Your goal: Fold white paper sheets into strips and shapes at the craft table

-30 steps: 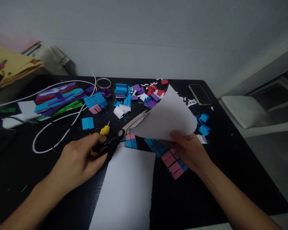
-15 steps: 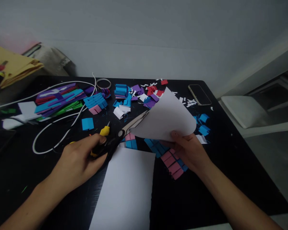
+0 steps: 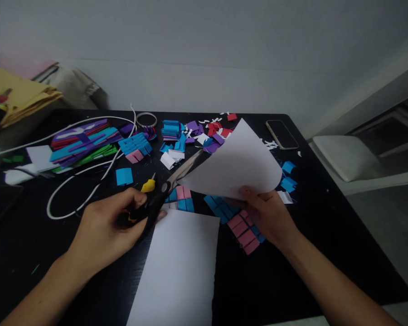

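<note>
One sheet point(image 3: 236, 160) in right fingers point(image 3: 253, 198), scissors point(image 3: 166, 186) in left fingers point(image 3: 134, 234)

No word, number, brand or sign can be read with certainty. On the greyish bag point(image 3: 75, 86), beyond the far left corner of the counter point(image 3: 309, 271), there are some small marks near its right side. They look like letters, but they are too blurred to tell which ones.
</note>
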Tool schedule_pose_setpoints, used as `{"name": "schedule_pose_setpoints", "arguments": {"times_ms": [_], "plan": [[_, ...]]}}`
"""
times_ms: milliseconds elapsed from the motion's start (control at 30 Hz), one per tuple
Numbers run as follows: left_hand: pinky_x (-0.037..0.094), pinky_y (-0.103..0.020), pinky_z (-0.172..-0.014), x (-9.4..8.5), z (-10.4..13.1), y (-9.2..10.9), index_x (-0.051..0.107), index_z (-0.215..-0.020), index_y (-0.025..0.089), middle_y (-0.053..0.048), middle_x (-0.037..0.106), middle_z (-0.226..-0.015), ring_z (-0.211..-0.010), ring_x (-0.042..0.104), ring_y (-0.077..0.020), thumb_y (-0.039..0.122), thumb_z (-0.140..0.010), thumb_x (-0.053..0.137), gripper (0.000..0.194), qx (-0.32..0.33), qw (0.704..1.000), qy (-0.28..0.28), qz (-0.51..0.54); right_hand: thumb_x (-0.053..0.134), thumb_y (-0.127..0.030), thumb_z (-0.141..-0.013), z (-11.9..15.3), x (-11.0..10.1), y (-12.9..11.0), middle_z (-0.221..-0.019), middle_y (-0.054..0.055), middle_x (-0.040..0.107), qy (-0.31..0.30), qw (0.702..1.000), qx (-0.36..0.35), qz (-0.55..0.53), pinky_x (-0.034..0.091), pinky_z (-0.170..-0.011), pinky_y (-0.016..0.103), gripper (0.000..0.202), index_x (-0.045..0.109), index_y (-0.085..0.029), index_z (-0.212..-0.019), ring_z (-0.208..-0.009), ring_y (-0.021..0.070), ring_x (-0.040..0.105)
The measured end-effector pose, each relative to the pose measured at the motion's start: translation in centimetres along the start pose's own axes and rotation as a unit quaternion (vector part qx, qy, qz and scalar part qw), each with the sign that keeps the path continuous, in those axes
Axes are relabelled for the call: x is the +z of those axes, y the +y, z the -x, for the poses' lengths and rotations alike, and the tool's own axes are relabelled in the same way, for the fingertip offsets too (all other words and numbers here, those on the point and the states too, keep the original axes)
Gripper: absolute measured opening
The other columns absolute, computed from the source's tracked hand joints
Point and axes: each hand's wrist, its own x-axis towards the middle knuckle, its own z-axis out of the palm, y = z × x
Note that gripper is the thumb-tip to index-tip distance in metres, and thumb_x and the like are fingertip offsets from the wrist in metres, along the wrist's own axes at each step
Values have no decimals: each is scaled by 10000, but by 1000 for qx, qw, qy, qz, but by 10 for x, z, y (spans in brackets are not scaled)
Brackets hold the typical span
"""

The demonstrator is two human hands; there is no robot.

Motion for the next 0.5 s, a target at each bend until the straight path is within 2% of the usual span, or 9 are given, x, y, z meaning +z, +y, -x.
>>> {"name": "schedule_pose_setpoints", "arguments": {"times_ms": [167,300,500], "plan": [[470,-220,-509,1,-1,5,612,-897,224,37,680,-737,-555,614,-114,436,-836,747,258,-3,1000,-23,-16,845,-366,-846,2,1,7,-1275,36,754,-12,1000,-16,-1,630,-979,518,557,652,-350,-1368,-1230,307,682],[491,-251,-548,3,2,6,619,-935,230,17,700,-779,-589,643,-137,425,-847,735,244,12,1000,-6,-11,859,-369,-831,4,2,8,-1263,46,763,-13,1000,-16,10,633,-973,511,563,664,-323,-1358,-1235,321,682],[502,-268,-540,6,3,5,598,-946,236,-16,722,-812,-628,683,-168,369,-879,675,167,34,999,10,-5,834,-349,-854,4,2,13,-1266,30,756,-27,999,-19,14,638,-981,526,502,678,-343,-1331,-1242,315,680]]}}
